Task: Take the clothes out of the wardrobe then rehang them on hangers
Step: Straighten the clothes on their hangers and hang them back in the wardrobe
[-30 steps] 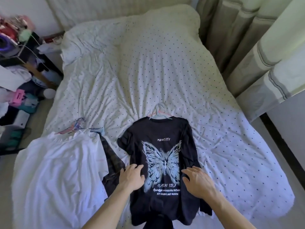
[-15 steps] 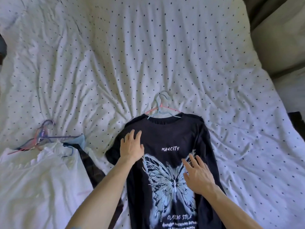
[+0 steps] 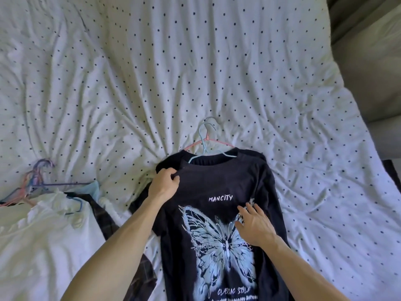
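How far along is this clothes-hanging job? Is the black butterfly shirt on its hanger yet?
Done: clothes lie out on the bed. In hand: the black shirt has a blue hanger in its collar; the left hand pinches a shoulder, the right hand rests flat on the print. Left: the white garment and plaid garment beside the loose hangers look unfinished.

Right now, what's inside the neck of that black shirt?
A blue hanger and a pink hanger poke out of the collar of the shirt, hooks on the sheet. Fabric covers their lower parts, so how they sit inside is hidden.
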Action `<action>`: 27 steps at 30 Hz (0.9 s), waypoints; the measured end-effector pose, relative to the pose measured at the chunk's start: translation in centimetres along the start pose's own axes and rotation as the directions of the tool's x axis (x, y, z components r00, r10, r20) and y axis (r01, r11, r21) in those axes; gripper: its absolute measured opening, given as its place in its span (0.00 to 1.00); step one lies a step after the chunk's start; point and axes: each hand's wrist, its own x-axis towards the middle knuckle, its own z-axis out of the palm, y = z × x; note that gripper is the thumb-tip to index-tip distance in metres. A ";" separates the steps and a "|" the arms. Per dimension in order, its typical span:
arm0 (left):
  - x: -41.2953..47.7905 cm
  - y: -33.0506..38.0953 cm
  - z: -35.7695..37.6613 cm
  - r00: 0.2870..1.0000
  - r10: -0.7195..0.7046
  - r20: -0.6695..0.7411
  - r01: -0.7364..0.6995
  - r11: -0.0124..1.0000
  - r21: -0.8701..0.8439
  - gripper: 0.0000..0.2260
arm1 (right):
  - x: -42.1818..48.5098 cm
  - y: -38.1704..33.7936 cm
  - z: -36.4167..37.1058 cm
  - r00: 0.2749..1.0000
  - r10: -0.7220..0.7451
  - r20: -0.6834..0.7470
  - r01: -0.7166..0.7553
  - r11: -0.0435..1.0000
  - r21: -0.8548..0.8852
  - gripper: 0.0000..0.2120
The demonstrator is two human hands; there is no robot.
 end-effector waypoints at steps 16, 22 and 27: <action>-26.1 6.8 2.5 0.902 0.335 0.274 -0.303 0.941 -0.151 0.12 | -19.1 -3.7 -0.3 0.925 0.272 -0.265 0.084 0.533 0.842 0.12; -33.1 13.5 2.5 0.758 0.494 0.426 -0.567 0.822 0.056 0.13 | -28.4 4.2 2.9 0.853 0.253 -0.456 0.207 0.639 0.741 0.13; -40.2 23.5 3.3 0.549 0.781 0.298 -0.835 0.493 0.246 0.22 | -39.0 12.4 6.0 0.727 0.337 -0.599 0.204 0.726 0.656 0.15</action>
